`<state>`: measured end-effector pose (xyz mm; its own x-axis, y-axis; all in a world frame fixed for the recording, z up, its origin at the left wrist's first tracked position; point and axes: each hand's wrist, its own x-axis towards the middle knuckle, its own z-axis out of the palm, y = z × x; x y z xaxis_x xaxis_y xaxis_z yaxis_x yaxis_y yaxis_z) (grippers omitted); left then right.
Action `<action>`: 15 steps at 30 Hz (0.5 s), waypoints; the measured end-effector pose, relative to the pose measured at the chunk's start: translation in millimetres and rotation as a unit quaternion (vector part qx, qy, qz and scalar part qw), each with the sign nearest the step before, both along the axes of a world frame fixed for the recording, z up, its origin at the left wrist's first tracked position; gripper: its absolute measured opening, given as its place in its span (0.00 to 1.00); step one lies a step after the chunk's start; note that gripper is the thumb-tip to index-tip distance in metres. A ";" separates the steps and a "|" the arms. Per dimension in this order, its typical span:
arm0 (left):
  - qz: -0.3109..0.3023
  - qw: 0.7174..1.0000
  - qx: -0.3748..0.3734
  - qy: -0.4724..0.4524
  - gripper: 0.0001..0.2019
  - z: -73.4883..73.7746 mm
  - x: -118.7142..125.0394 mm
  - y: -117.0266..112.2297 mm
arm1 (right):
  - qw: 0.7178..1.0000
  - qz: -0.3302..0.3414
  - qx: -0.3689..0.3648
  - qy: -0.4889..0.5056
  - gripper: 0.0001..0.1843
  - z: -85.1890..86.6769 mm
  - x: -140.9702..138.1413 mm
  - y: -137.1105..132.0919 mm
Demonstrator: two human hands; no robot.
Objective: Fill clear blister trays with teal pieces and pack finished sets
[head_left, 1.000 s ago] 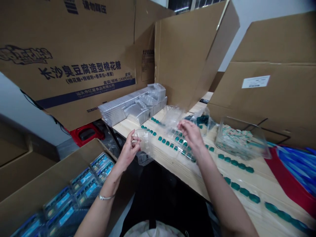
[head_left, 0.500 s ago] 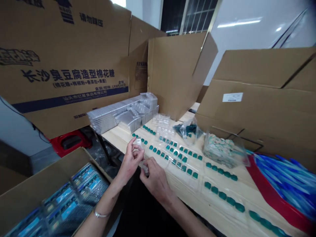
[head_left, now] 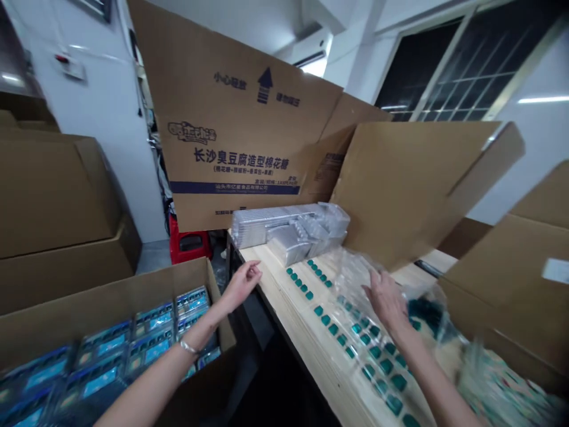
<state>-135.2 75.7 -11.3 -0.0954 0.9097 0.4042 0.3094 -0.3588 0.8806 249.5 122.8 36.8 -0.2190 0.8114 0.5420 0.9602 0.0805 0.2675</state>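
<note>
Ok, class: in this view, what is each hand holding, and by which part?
The left hand holds nothing. The right hand is at a clear plastic bag, but blur hides whether it grips it.

left hand (head_left: 242, 286): free path above table edge (head_left: 271, 290) | right hand (head_left: 386, 299): plastic bag (head_left: 355, 270), then cardboard sheet (head_left: 400, 190), ahead

We get bright, even indoor light with only soft shadows, and a white glare streak on the wall (head_left: 543, 99). Motion blur softens the right hand (head_left: 386, 299) and smears the clear plastic box (head_left: 502, 385), while the edges bow outward.
</note>
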 end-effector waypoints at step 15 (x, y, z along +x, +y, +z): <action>0.192 0.881 0.147 0.407 0.22 39.4 -84.0 156.0 | 0.927 0.350 -0.106 0.084 0.25 14.6 -243.7 79.5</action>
